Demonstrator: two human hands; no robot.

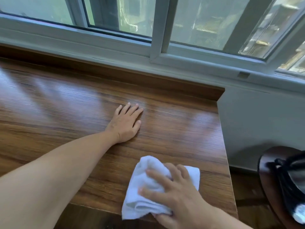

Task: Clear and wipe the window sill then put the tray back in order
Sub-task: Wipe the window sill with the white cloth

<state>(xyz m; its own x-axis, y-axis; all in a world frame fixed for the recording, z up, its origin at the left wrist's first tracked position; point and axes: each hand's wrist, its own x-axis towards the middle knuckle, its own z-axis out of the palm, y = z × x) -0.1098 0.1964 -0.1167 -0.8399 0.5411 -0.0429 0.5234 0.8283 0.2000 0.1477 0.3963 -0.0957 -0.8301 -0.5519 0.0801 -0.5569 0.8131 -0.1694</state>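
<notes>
A wide brown wooden window sill [66, 113] runs under a white-framed sliding window [155, 47]. My left hand [127, 123] lies flat on the sill, fingers spread, holding nothing. My right hand [175, 195] presses on a crumpled white cloth [148, 184] near the sill's front right corner, fingers gripping its folds. The cloth's lower edge hangs slightly over the front edge. No tray is in view.
The sill ends at the right at a white wall [257, 123]. A dark wooden chair [270, 184] with a black bag [290, 177] on it stands at the lower right. A low wooden lip [148, 78] lines the back of the sill.
</notes>
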